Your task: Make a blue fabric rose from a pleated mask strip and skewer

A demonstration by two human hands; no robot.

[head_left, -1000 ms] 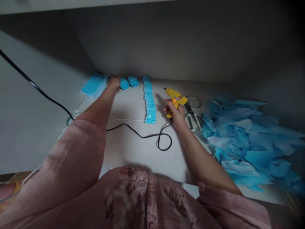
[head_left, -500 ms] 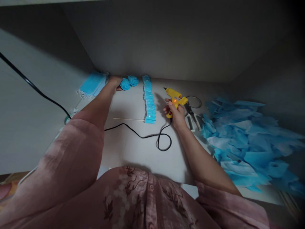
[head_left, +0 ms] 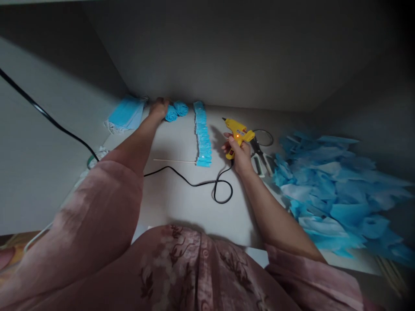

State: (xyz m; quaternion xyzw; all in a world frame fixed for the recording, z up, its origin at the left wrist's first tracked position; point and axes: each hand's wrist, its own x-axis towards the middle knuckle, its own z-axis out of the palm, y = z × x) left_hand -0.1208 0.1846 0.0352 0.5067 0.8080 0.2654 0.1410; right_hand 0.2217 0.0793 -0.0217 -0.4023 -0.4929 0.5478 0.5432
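Note:
My left hand (head_left: 160, 108) is at the back left, against the left one of two blue fabric roses (head_left: 171, 113). Its fingertips are dark and partly hidden, so their grip does not show. The second blue rose (head_left: 181, 108) touches the first on its right. My right hand (head_left: 239, 153) is wrapped around the handle of a yellow glue gun (head_left: 238, 129), whose nozzle points to the back left and whose orange light glows. Between my hands lies a pleated blue strip (head_left: 202, 134). A thin wooden stick (head_left: 173, 161) has its right end at the strip's near end.
A stack of blue face masks (head_left: 126, 113) lies back left. The black cord (head_left: 194, 185) loops across the white surface. Scissors (head_left: 262, 162) and a roll or ring (head_left: 264, 137) sit right of the glue gun, beside a big heap of blue fabric pieces (head_left: 337, 194). Walls enclose the back and sides.
My left hand has shifted slightly up over the left rose, and its thumb no longer shows below. The left rose has moved very slightly. My right hand and the glue gun stay in place.

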